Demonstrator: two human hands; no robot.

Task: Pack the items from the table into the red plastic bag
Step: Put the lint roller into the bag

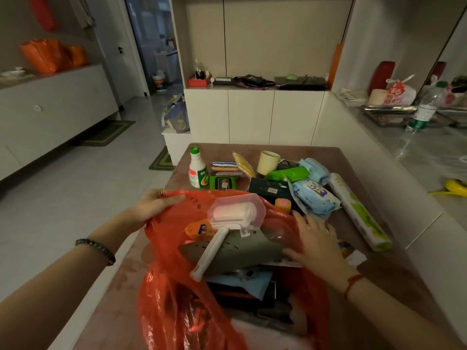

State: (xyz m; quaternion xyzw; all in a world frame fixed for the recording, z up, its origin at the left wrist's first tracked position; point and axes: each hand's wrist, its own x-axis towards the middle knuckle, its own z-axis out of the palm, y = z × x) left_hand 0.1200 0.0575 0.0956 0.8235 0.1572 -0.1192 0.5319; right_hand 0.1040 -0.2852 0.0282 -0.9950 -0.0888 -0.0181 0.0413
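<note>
Head view: red plastic bag (177, 299) is holding several items.
Left hand (154, 205): gripping its rim.
Right hand (316, 243): pressing, fingers spread.
Table (121, 286): bottle (197, 170), mug (267, 162), wipes (313, 198) waiting.

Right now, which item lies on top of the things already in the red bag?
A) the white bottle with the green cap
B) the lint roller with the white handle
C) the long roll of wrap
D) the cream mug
B: the lint roller lies across the top of the load in the red plastic bag; bottle, mug and roll are on the table.
</note>
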